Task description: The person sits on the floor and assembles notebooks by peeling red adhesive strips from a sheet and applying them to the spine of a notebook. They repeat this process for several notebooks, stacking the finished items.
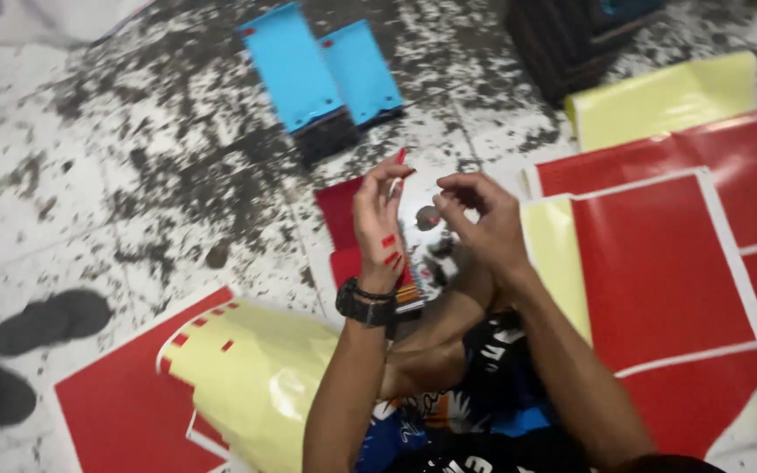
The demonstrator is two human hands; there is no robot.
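My left hand [380,219] is raised over the floor and pinches a small red sticker strip [400,157] at its fingertips. Two more small red sticker bits [389,248] cling to the back of that hand. A black wristwatch [363,305] sits on its wrist. My right hand [475,217] is close beside it, fingers curled, thumb and fingertips near the left hand's fingers; whether it holds anything is unclear. Below the hands lies a red sheet piece [341,221] and something pale and shiny, partly hidden.
Large red vinyl sheets [659,271] with yellow backing lie at right. Another red sheet with peeled yellow backing [247,368] lies at lower left. Blue panels [321,70] stand at the back. Dark sandals [50,320] rest at left, a dark crate [571,39] at the top right. The floor is speckled.
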